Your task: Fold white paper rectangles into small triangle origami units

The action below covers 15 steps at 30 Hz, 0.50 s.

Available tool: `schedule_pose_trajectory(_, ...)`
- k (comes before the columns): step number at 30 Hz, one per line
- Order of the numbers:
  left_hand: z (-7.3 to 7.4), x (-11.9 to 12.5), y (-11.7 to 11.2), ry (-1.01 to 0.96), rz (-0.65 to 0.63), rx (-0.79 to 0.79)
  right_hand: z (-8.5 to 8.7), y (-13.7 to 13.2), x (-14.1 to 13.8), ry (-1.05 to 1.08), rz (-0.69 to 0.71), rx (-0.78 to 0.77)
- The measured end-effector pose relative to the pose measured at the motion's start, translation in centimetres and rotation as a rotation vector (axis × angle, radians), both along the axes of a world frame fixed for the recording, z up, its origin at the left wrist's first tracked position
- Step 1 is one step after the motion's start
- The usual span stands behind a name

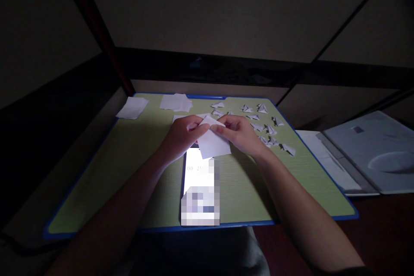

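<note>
A sheet of white paper (pixel 215 143) is held up between both hands over the middle of the table, its top corners folded to a point. My left hand (pixel 184 133) pinches its upper left edge, thumb near the tip. On the other side my right hand (pixel 237 131) grips the upper right edge with thumb and fingers closed. Below the paper lies a lit phone (pixel 198 177), partly blurred out. Another white sheet (pixel 177 117) shows behind my left hand, mostly hidden.
Several small folded paper pieces (pixel 270 129) lie scattered at the back right of the green table (pixel 129 172). Two stacks of white paper, a left stack (pixel 132 108) and a middle stack (pixel 176 102), sit along the back. An open white box (pixel 371 151) stands beyond the right edge.
</note>
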<state>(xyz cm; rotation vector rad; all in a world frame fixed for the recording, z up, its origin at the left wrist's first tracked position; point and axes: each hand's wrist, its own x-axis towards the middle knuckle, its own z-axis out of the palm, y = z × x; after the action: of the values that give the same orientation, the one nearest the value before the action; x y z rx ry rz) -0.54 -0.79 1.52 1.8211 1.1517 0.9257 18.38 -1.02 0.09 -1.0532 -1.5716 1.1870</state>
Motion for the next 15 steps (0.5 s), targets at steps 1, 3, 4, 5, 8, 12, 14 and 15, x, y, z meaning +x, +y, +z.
schedule_pose_trajectory(1,-0.1,0.0,0.0,0.01,0.01,0.02,0.0,0.0,-0.1,0.022,-0.017,0.019)
schedule_pose_trajectory(3,-0.2,0.0,0.0,0.044,0.024,0.081,0.1,0.1,-0.3,0.064,-0.042,0.056)
schedule_pose_trajectory(4,-0.3,-0.1,0.0,0.058,0.026,0.113,0.1,0.2,-0.3,0.076,-0.048,0.069)
schedule_pose_trajectory(5,-0.3,-0.1,0.0,0.064,0.027,0.137,0.1,0.2,-0.4,0.078,-0.051,0.078)
schedule_pose_trajectory(8,-0.3,-0.1,0.0,0.051,0.039,0.15,0.3,0.2,-0.3,0.054,-0.105,0.118)
schedule_pose_trajectory(12,-0.2,0.0,-0.1,0.021,0.063,0.146,0.6,0.4,0.5,0.075,-0.294,0.173)
schedule_pose_trajectory(14,-0.1,0.0,-0.1,-0.014,0.05,0.111,0.5,0.5,0.8,0.106,-0.326,0.163)
schedule_pose_trajectory(15,-0.1,0.0,-0.1,-0.035,0.043,0.085,0.5,0.6,0.8,0.115,-0.324,0.158)
